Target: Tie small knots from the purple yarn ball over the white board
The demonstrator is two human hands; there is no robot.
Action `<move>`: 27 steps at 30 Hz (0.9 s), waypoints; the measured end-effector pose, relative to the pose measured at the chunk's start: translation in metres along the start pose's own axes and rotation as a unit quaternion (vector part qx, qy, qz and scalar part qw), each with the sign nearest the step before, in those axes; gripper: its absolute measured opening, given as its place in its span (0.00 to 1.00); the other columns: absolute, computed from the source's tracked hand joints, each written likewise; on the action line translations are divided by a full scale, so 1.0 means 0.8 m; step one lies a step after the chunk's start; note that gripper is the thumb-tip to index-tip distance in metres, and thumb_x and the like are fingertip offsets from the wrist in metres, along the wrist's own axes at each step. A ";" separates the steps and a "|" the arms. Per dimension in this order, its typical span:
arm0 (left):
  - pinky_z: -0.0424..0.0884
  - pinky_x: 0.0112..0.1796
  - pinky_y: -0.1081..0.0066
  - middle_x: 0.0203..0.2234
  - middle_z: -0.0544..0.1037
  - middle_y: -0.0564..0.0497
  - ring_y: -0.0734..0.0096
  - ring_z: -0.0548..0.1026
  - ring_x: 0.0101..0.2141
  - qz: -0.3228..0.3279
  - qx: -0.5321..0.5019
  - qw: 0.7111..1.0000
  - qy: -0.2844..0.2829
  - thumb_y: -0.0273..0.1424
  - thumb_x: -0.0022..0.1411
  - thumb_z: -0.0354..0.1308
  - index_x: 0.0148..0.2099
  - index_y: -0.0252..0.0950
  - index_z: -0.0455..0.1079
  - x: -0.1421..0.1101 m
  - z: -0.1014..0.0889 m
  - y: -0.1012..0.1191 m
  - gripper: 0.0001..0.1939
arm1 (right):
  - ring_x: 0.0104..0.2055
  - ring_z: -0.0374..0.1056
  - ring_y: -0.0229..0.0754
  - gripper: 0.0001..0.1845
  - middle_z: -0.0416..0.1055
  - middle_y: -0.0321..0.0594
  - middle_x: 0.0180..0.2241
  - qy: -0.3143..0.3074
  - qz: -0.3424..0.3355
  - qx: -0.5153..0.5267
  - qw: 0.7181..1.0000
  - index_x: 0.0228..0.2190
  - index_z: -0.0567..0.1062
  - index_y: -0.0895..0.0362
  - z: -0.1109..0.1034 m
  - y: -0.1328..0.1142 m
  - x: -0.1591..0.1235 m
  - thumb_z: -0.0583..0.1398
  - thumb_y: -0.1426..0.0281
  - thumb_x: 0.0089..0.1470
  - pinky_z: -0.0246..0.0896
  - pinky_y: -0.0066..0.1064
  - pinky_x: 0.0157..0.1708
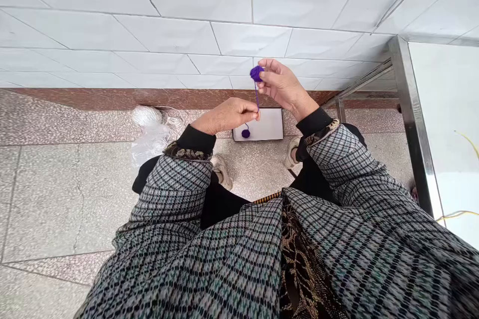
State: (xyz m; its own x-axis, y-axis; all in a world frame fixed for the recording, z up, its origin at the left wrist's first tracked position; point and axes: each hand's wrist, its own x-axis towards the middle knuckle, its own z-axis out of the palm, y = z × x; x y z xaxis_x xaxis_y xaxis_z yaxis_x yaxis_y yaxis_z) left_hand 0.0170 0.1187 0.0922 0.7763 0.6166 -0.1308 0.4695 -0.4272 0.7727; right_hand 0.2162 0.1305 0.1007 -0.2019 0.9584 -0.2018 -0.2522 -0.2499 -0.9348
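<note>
Working from far away, I have the right hand (280, 84) pinching a purple yarn ball (255, 74) near 12 o'clock in my view, and the left hand (228, 115), at 8 o'clock from the right, pinching the thin strand (256, 95) that runs down from that ball. A dark little ball (245, 133) sits in the white tray (273, 127), at 4 o'clock from the left hand, with slack string going up. I think I should hold the strand a bit tight and squeeze the yarn ball softly.
</note>
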 end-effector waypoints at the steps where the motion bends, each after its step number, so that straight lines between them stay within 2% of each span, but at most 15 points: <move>1: 0.68 0.38 0.71 0.30 0.80 0.52 0.71 0.74 0.31 0.005 0.005 1.000 -0.017 0.37 0.67 0.54 0.39 0.36 0.80 0.000 0.000 0.003 0.14 | 0.29 0.66 0.32 0.15 0.69 0.29 0.31 -0.009 0.008 -0.024 1.000 0.40 0.70 0.55 0.000 0.005 0.001 0.69 0.79 0.59 0.67 0.23 0.33; 4: 0.68 0.38 0.71 0.30 0.81 0.51 0.71 0.75 0.31 0.008 0.016 0.999 -0.031 0.37 0.67 0.54 0.39 0.36 0.81 -0.001 -0.002 0.007 0.15 | 0.29 0.65 0.33 0.13 0.70 0.31 0.29 -0.040 0.047 -0.135 0.989 0.38 0.72 0.57 0.003 0.016 0.003 0.67 0.83 0.56 0.66 0.25 0.31; 7: 0.69 0.39 0.70 0.31 0.82 0.50 0.70 0.76 0.32 0.010 0.005 1.000 -0.017 0.37 0.66 0.55 0.39 0.36 0.81 -0.005 -0.004 0.007 0.15 | 0.28 0.66 0.34 0.13 0.71 0.33 0.28 -0.069 0.082 -0.271 0.957 0.34 0.74 0.59 0.006 0.015 -0.002 0.66 0.87 0.53 0.64 0.26 0.30; 10: 0.71 0.41 0.68 0.31 0.83 0.49 0.69 0.76 0.33 -0.009 -0.011 0.999 0.046 0.37 0.65 0.56 0.38 0.35 0.81 -0.010 -0.007 0.006 0.14 | 0.26 0.66 0.34 0.13 0.72 0.33 0.25 -0.132 0.123 -0.374 0.910 0.31 0.76 0.60 0.007 0.003 -0.010 0.67 0.89 0.51 0.61 0.27 0.28; 12: 0.71 0.40 0.68 0.30 0.82 0.50 0.69 0.75 0.32 -0.037 -0.012 0.993 0.110 0.36 0.64 0.56 0.37 0.34 0.81 -0.012 -0.010 0.003 0.14 | 0.25 0.66 0.33 0.13 0.72 0.32 0.24 -0.180 0.147 -0.376 0.897 0.30 0.77 0.60 0.007 -0.005 -0.015 0.67 0.89 0.51 0.62 0.27 0.29; 16: 0.69 0.37 0.68 0.25 0.77 0.53 0.71 0.72 0.30 -0.079 -0.003 0.976 0.205 0.34 0.63 0.56 0.32 0.34 0.77 -0.010 -0.014 -0.006 0.12 | 0.25 0.67 0.31 0.11 0.73 0.32 0.24 -0.216 0.158 -0.247 0.931 0.31 0.78 0.61 0.004 -0.010 -0.019 0.68 0.88 0.52 0.67 0.23 0.30; 19: 0.66 0.35 0.69 0.21 0.71 0.55 0.72 0.67 0.27 -0.095 0.000 0.969 0.229 0.32 0.63 0.56 0.29 0.35 0.73 -0.006 -0.012 -0.011 0.11 | 0.26 0.68 0.31 0.10 0.75 0.33 0.27 -0.206 0.151 -0.138 0.957 0.34 0.78 0.61 0.001 -0.008 -0.016 0.69 0.85 0.53 0.71 0.23 0.31; 23: 0.64 0.33 0.70 0.19 0.69 0.55 0.71 0.64 0.27 -0.091 -0.013 0.974 0.208 0.33 0.64 0.56 0.29 0.36 0.72 0.000 -0.002 -0.016 0.12 | 0.28 0.71 0.32 0.10 0.74 0.34 0.28 -0.154 0.141 -0.052 0.977 0.35 0.76 0.61 0.001 -0.006 -0.013 0.70 0.83 0.56 0.75 0.25 0.35; 27: 0.65 0.34 0.69 0.22 0.74 0.53 0.70 0.68 0.27 -0.067 -0.010 0.987 0.147 0.33 0.65 0.57 0.33 0.36 0.77 0.002 0.007 -0.018 0.11 | 0.30 0.73 0.32 0.12 0.73 0.33 0.28 -0.073 0.111 -0.026 0.991 0.34 0.71 0.58 0.002 -0.002 -0.008 0.69 0.81 0.59 0.77 0.26 0.38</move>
State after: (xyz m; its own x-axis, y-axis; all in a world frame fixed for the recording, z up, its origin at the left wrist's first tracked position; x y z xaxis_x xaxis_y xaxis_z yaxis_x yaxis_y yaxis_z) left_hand 0.0140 0.1224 0.0775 0.5506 0.8334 -0.0481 0.5491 -0.3182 0.7728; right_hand 0.2160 0.1243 0.1038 -0.3821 0.8496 -0.3636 -0.1374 -0.4413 -0.8868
